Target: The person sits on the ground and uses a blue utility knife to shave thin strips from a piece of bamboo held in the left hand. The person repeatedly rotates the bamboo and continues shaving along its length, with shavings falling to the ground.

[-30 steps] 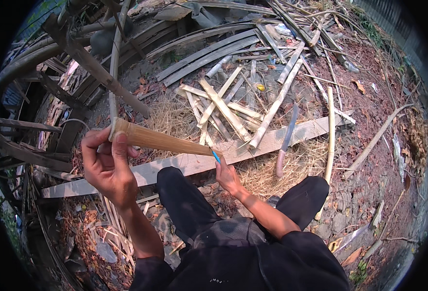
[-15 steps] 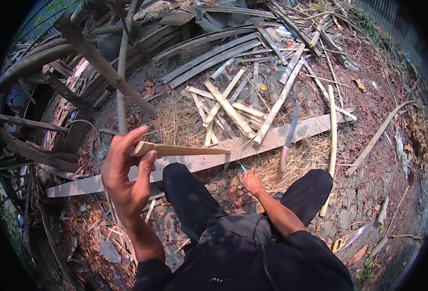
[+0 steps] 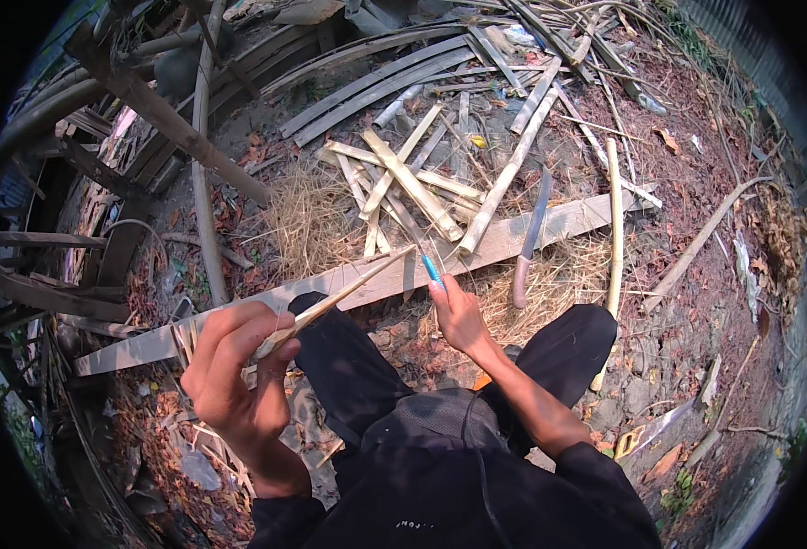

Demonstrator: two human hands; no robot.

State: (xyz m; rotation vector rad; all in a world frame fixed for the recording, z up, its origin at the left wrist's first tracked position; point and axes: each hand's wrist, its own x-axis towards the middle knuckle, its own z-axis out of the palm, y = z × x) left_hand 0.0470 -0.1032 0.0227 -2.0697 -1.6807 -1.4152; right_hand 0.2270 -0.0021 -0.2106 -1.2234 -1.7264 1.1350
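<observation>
My left hand [image 3: 239, 366] is closed around the near end of a pale split bamboo strip [image 3: 339, 295]. The strip slants up to the right, its thin far end over a long plank [image 3: 376, 285]. In my right hand [image 3: 461, 316] is a slim blue tool [image 3: 432, 272], whose kind I cannot make out. It points away from me, close to the strip's far end but seemingly apart from it. A large knife [image 3: 538, 215] with a brownish handle lies across the plank, right of my right hand.
Beyond the plank lies a loose heap of bamboo pieces [image 3: 412, 183]. Straw-like shavings [image 3: 563, 284] are on the ground, and a bamboo pole [image 3: 614, 229] lies at the right. A yellow-handled saw [image 3: 630, 442] is at lower right. Weathered poles [image 3: 165, 114] stand at the left.
The strip has swung from nearly level to slanting, its far end now higher. My left hand has come lower and nearer; my right hand has moved forward with the blue tool more in sight.
</observation>
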